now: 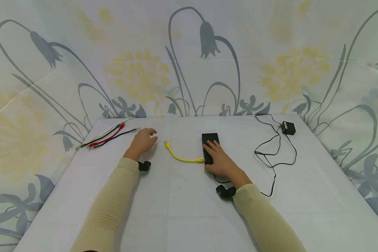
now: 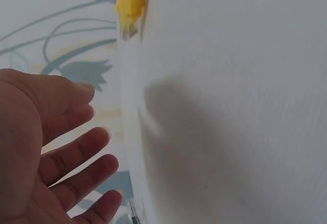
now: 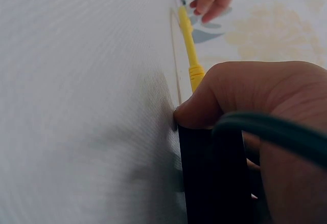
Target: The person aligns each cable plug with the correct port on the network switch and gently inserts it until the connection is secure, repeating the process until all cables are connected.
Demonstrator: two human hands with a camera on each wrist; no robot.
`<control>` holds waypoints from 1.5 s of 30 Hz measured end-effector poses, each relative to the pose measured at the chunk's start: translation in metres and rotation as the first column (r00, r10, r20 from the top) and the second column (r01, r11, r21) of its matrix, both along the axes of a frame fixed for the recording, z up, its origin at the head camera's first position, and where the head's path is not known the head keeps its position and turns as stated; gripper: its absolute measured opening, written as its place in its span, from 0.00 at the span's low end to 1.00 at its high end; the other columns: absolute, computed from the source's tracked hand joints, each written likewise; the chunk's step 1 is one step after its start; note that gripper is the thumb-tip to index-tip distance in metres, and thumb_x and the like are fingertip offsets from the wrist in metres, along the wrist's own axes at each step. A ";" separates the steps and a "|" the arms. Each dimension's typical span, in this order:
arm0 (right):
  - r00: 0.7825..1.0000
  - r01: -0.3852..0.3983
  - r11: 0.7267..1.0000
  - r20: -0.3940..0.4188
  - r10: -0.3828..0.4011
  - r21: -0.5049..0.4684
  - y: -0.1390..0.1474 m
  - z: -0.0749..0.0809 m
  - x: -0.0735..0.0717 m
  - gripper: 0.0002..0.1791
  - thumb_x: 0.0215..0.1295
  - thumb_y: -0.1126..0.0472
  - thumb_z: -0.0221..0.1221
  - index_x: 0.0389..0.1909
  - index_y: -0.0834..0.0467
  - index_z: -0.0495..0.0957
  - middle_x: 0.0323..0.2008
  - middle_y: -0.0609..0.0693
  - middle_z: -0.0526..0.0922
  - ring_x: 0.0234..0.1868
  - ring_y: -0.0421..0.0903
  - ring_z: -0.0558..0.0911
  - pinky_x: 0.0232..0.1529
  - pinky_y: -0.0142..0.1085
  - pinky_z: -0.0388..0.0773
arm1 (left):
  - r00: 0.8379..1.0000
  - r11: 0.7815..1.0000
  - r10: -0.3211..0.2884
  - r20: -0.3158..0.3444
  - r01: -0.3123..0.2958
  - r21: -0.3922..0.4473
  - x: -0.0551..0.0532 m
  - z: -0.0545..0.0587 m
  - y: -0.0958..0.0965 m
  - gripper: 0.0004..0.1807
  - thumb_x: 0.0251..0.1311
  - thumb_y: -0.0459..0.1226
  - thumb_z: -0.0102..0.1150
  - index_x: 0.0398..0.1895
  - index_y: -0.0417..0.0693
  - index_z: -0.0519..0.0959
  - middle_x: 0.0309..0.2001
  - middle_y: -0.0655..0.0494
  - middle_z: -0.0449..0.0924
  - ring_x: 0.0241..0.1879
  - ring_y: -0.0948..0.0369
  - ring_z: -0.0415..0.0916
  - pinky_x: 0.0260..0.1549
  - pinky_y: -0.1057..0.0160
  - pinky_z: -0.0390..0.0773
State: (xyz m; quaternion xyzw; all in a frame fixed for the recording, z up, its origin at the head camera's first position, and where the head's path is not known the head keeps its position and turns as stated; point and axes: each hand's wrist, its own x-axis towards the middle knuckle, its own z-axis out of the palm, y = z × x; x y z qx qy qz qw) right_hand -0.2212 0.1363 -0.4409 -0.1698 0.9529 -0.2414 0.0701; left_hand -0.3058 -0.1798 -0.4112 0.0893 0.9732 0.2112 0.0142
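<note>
My right hand grips a flat black box on the table, fingers over its top and thumb at its near edge. From the box's left side runs a short yellow Ethernet cable; its other plug lies loose on the table. A thin black cord comes from the near end of the box, partly hidden by the hand. My left hand hovers left of the loose plug, fingers relaxed and apart, holding nothing; its shadow falls on the cloth.
At the far left lie several Ethernet cables in white, black and red, close to the left hand. On the right, a black power adapter sits with its long black cord in loose loops. A patterned curtain borders the white table.
</note>
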 end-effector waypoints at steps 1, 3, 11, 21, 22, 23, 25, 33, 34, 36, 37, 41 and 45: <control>1.000 0.000 1.000 0.000 0.000 0.003 0.000 0.000 0.000 0.44 0.51 0.56 0.55 0.70 0.48 0.49 0.72 0.47 0.43 0.73 0.51 0.37 0.64 0.56 0.55 | 1.000 1.000 0.007 -0.002 -0.007 -0.009 -0.001 0.000 -0.002 0.20 0.62 0.42 0.48 0.56 0.44 0.71 0.53 0.42 0.73 0.52 0.47 0.70 0.52 0.47 0.68; 1.000 0.001 1.000 0.003 -0.001 0.000 0.000 0.001 0.001 0.44 0.51 0.57 0.55 0.70 0.48 0.49 0.72 0.47 0.43 0.73 0.51 0.37 0.64 0.56 0.55 | 1.000 0.999 0.018 -0.013 -0.019 -0.029 -0.003 -0.001 -0.006 0.21 0.62 0.42 0.47 0.57 0.43 0.70 0.54 0.41 0.72 0.53 0.46 0.69 0.54 0.45 0.66; 1.000 0.009 1.000 0.010 -0.009 -0.007 0.000 0.002 0.003 0.44 0.50 0.57 0.55 0.70 0.47 0.49 0.72 0.46 0.43 0.73 0.51 0.37 0.64 0.56 0.56 | 0.997 0.995 0.075 -0.014 -0.076 -0.067 -0.010 -0.006 -0.022 0.25 0.61 0.42 0.46 0.61 0.42 0.66 0.59 0.36 0.64 0.60 0.40 0.60 0.55 0.39 0.61; 1.000 0.011 1.000 0.005 -0.011 -0.014 -0.001 0.000 0.002 0.44 0.50 0.57 0.55 0.70 0.47 0.49 0.72 0.46 0.43 0.73 0.50 0.37 0.64 0.55 0.56 | 0.992 0.989 0.125 0.012 -0.124 -0.081 -0.013 -0.002 -0.033 0.27 0.61 0.41 0.46 0.63 0.42 0.62 0.62 0.33 0.59 0.60 0.37 0.57 0.55 0.39 0.61; 1.000 0.012 1.000 0.005 -0.012 -0.015 -0.001 0.000 0.002 0.43 0.50 0.57 0.55 0.70 0.47 0.49 0.72 0.46 0.43 0.73 0.50 0.36 0.64 0.55 0.56 | 0.992 0.989 0.128 0.017 -0.126 -0.078 -0.013 -0.002 -0.034 0.27 0.61 0.41 0.46 0.63 0.42 0.61 0.62 0.34 0.58 0.61 0.38 0.56 0.56 0.40 0.61; 1.000 0.013 1.000 0.005 -0.013 -0.018 -0.001 0.000 0.002 0.43 0.50 0.57 0.55 0.70 0.47 0.49 0.72 0.45 0.43 0.73 0.49 0.37 0.64 0.55 0.56 | 0.991 0.989 0.132 0.023 -0.130 -0.074 -0.014 -0.002 -0.035 0.28 0.61 0.40 0.46 0.64 0.41 0.60 0.63 0.34 0.57 0.62 0.38 0.55 0.57 0.40 0.60; 1.000 0.015 1.000 0.004 -0.015 -0.017 -0.001 0.000 0.001 0.43 0.50 0.57 0.55 0.70 0.47 0.49 0.72 0.45 0.43 0.73 0.49 0.36 0.64 0.54 0.56 | 0.991 0.988 0.131 0.033 -0.128 -0.080 -0.016 -0.003 -0.037 0.29 0.61 0.40 0.45 0.65 0.40 0.58 0.64 0.34 0.55 0.63 0.39 0.53 0.59 0.41 0.58; 1.000 0.013 1.000 0.007 -0.013 -0.009 -0.001 0.001 0.002 0.43 0.51 0.57 0.55 0.70 0.46 0.49 0.72 0.45 0.42 0.73 0.49 0.36 0.65 0.55 0.55 | 0.990 0.984 0.127 0.059 -0.118 -0.137 -0.024 -0.008 -0.047 0.34 0.59 0.40 0.42 0.68 0.36 0.50 0.67 0.35 0.50 0.67 0.41 0.44 0.60 0.36 0.50; 1.000 0.013 1.000 0.008 -0.013 -0.011 0.000 0.001 0.002 0.43 0.51 0.57 0.55 0.70 0.46 0.49 0.72 0.45 0.42 0.73 0.49 0.36 0.65 0.54 0.55 | 0.989 0.984 0.128 0.071 -0.118 -0.137 -0.024 -0.009 -0.048 0.35 0.59 0.40 0.41 0.68 0.36 0.49 0.67 0.34 0.49 0.68 0.41 0.44 0.60 0.35 0.49; 1.000 0.014 1.000 0.010 -0.013 -0.013 -0.001 0.002 0.002 0.43 0.51 0.57 0.54 0.70 0.46 0.49 0.72 0.44 0.42 0.73 0.49 0.36 0.65 0.54 0.55 | 0.986 0.984 0.133 0.099 -0.119 -0.134 -0.026 -0.010 -0.049 0.35 0.59 0.40 0.40 0.69 0.36 0.48 0.68 0.35 0.47 0.68 0.40 0.42 0.60 0.34 0.47; 1.000 0.014 1.000 0.010 -0.014 -0.013 -0.001 0.002 0.002 0.43 0.51 0.57 0.54 0.70 0.46 0.49 0.72 0.44 0.42 0.73 0.49 0.36 0.65 0.54 0.55 | 0.984 0.983 0.136 0.112 -0.120 -0.138 -0.026 -0.010 -0.050 0.36 0.59 0.40 0.40 0.69 0.36 0.47 0.68 0.35 0.47 0.68 0.40 0.41 0.60 0.33 0.47; 1.000 0.016 1.000 0.012 -0.015 -0.015 -0.001 0.001 0.002 0.43 0.50 0.57 0.54 0.70 0.45 0.49 0.72 0.43 0.42 0.73 0.48 0.36 0.65 0.54 0.55 | 0.977 0.981 0.151 0.149 -0.129 -0.146 -0.027 -0.010 -0.051 0.37 0.59 0.41 0.41 0.69 0.36 0.45 0.68 0.35 0.46 0.68 0.39 0.40 0.59 0.32 0.46; 1.000 0.017 1.000 0.006 -0.017 -0.016 0.000 -0.001 0.001 0.44 0.50 0.57 0.54 0.70 0.45 0.49 0.72 0.43 0.42 0.73 0.48 0.36 0.64 0.54 0.56 | 0.973 0.980 0.156 0.172 -0.131 -0.149 -0.028 -0.008 -0.051 0.38 0.59 0.42 0.42 0.69 0.36 0.44 0.68 0.35 0.46 0.68 0.38 0.38 0.58 0.31 0.45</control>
